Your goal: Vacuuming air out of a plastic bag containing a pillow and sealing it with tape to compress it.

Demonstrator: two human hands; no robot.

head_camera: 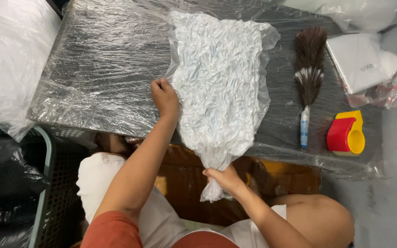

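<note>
I see my left hand [165, 97] pressing the crinkled, vacuum-shrunk plastic bag [219, 87] lying lengthwise on the film-wrapped table [102, 64], while my right hand [224, 178] clamps its twisted neck hanging past the near edge, left of the feather duster [309, 69].

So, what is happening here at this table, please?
A person is handling a vacuum-packed plastic bag of crumpled white material that lies on a dark work surface covered in plastic film. The left hand presses on the bag's left edge, while the right hand grips its gathered neck, which hangs over the near edge. To the right lie a feather duster, a red and yellow tape dispenser and a white packet.
</note>
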